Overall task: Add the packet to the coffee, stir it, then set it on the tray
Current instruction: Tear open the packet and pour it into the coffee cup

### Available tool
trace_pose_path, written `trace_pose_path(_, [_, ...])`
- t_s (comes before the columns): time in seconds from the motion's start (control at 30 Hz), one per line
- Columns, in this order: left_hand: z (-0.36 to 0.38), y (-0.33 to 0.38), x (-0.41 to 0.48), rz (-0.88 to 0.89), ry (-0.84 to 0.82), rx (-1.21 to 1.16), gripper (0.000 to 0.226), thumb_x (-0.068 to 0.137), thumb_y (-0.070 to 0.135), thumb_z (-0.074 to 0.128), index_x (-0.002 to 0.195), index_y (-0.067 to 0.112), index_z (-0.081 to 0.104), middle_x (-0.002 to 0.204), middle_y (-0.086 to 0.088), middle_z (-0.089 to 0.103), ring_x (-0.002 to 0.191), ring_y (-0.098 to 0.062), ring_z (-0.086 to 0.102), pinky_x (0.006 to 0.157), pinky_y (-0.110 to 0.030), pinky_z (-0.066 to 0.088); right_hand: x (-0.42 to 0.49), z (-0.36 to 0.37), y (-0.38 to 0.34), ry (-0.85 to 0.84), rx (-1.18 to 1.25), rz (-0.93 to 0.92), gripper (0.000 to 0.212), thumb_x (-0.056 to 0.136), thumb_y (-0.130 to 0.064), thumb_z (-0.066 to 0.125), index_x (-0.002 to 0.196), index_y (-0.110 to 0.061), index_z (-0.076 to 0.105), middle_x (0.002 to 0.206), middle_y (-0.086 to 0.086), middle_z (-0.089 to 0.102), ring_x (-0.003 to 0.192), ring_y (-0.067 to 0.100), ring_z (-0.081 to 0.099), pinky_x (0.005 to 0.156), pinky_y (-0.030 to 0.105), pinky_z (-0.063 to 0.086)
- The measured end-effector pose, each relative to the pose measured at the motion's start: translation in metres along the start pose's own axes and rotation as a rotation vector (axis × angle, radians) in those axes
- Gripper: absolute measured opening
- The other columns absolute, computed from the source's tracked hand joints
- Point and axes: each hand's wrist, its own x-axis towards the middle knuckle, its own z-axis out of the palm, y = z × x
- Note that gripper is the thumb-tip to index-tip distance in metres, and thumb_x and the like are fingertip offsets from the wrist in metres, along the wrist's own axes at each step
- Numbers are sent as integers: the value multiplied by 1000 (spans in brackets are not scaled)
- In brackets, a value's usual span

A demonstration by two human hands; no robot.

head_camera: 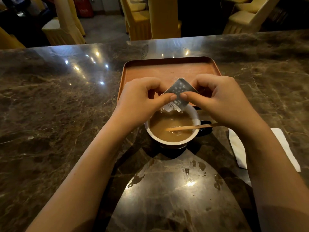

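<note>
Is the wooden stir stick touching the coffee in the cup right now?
Touching. The head view shows the stir stick resting across the cup rim, its tip dipped into the coffee.

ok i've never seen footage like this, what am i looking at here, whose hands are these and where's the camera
There is no machine here. There is one picture, taken by a wide-angle camera worn on a person's head, looking forward and down, so the two bare arms reaching in from the bottom are the wearer's own.

The left hand and right hand together pinch a small grey paper packet with white star marks, holding it just above a white-rimmed cup of milky brown coffee. A thin wooden stir stick rests in the coffee and leans over the cup's right rim.

The cup stands on a dark brown polished marble counter. Beyond it lies an orange-brown rectangular tray, and to the right a white folded paper napkin. Chairs with yellow covers show in the background.
</note>
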Motion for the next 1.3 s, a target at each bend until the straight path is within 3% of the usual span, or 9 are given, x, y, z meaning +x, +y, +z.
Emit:
trace_pose_path(0.1, [0, -1, 1, -6, 6, -6, 19, 79, 29, 68, 82, 11, 70, 64, 1, 60, 55, -7, 46, 57, -28, 42, 0, 0, -1, -23, 20, -25, 8, 81, -22, 63, 88, -21, 67, 74, -14, 61, 71, 0, 58, 63, 11, 46])
trace_pose_path(0.23, [1, 0, 1, 15, 0, 1, 16, 80, 29, 67, 87, 15, 71, 76, -6, 69, 68, -22, 61, 68, -44, 54, 0, 1, 1, 12, -11, -11, 4, 81, -19, 64, 82, -22, 66, 70, -15, 60, 69, -2, 57, 60, 9, 44])
trace_pose_path(0.37, [-2, 0, 1, 33, -9, -35, 19, 82, 25, 65, 101, 28, 63, 81, 11, 64, 77, -12, 60, 69, -23, 50, 0, 1, 3, 47, -26, 5, 3, 80, -23, 64, 77, -21, 64, 67, -9, 61, 67, 6, 55, 57, 13, 44])
trace_pose_path(0.47, [-4, 0, 1, 21, -25, -43, 16, 81, 25, 65, 97, 26, 65, 83, 11, 65, 76, -10, 58, 67, -18, 48, 1, 1, 4, 45, -37, 3, 10, 79, -26, 64, 75, -17, 64, 67, -2, 61, 66, 13, 54, 55, 20, 43])
trace_pose_path(0.63, [0, -2, 1, 18, -6, -21, 8, 79, 25, 68, 86, 21, 68, 78, 5, 68, 68, -17, 61, 66, -30, 52, 0, 1, 4, 31, -24, -15, 3, 81, -18, 63, 80, -21, 65, 70, -11, 60, 68, 1, 56, 59, 11, 44])
trace_pose_path(0.77, [4, -2, 1, 32, 39, -10, 9, 81, 27, 66, 83, 18, 67, 75, 2, 66, 68, -17, 61, 67, -31, 52, 0, 1, 4, 44, -10, -10, 8, 79, -26, 65, 76, -18, 65, 66, -1, 62, 63, 11, 55, 54, 20, 43])
trace_pose_path(1.0, [8, -3, 2, 34, 20, 6, 5, 82, 22, 64, 85, 21, 60, 78, 9, 61, 70, -9, 56, 66, -21, 47, 3, 2, 2, 29, -34, -4, 22, 81, -18, 64, 67, -33, 55, 62, -14, 53, 58, -7, 52, 54, 6, 41])
trace_pose_path(1.13, [5, 4, 1, -34, 36, -106, 11, 83, 22, 64, 91, 16, 62, 85, 0, 66, 80, -21, 63, 75, -32, 53, 2, 0, -3, 76, -10, 34, 7, 81, -20, 64, 74, -20, 63, 63, -10, 56, 57, -2, 51, 54, 9, 42])
trace_pose_path(1.3, [-9, 13, -5, -121, 62, -300, 17, 83, 21, 64, 98, 12, 62, 84, 5, 64, 71, -1, 60, 63, -13, 50, -6, -8, -19, 153, 166, 100, 11, 82, -19, 63, 88, -10, 66, 73, -3, 63, 59, -4, 53, 56, 9, 44])
